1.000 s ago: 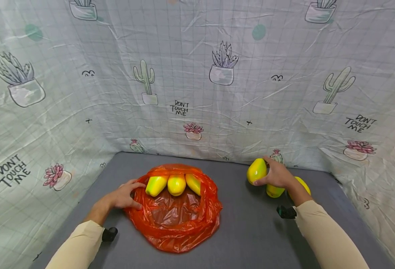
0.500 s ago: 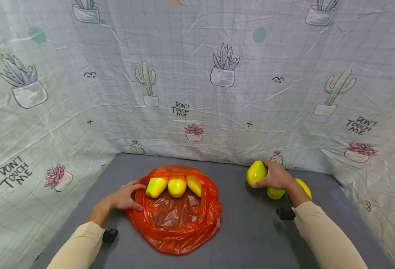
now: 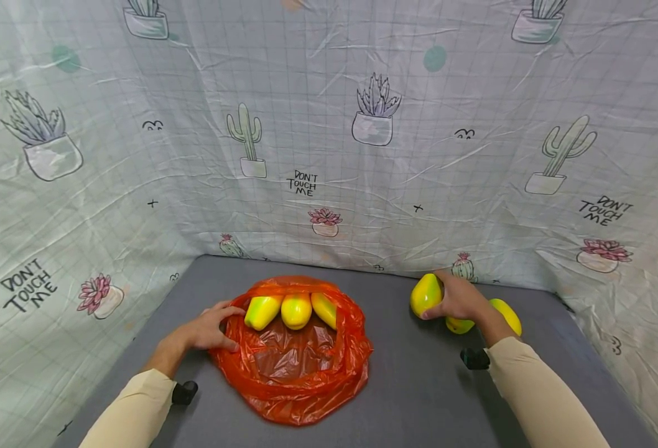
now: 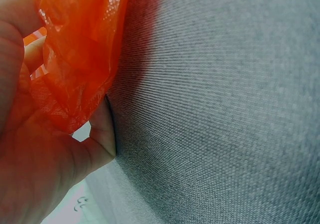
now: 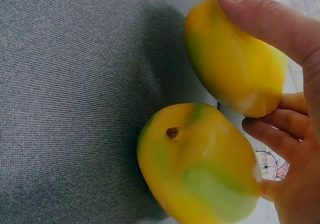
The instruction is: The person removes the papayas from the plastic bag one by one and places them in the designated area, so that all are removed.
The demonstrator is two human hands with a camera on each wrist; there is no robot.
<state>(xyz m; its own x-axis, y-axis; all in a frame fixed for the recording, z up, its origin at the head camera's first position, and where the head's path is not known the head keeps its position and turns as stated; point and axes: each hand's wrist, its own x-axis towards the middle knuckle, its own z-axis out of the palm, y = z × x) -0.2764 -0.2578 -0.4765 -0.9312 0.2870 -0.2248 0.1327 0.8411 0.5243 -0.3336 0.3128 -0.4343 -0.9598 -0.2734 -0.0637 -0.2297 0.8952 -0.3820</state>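
Observation:
My left hand (image 3: 211,328) holds the left side of a red plastic bag (image 3: 301,404), which lies with its mouth spread open. In the left wrist view, the bag's thin film (image 4: 80,48) hangs between thumb and fingers. Three yellow-green mangoes, the middle one (image 3: 296,311) included, lie at the back of the bag. Over at the right, my right hand (image 3: 456,298) grips another mango (image 3: 425,295) between thumb and fingertips. In the right wrist view the gripped mango (image 5: 235,58) is tilted above the cloth, and a second mango (image 5: 200,164) sits just under the palm.
One more mango (image 3: 506,317) lies on the grey tabletop (image 3: 402,386), partly behind the right wrist. A cactus-printed curtain (image 3: 329,155) rises behind the table and along both sides.
My right hand has come down slightly with the mango it grips. The left hand stays at the bag's side, and the head view has shifted a little.

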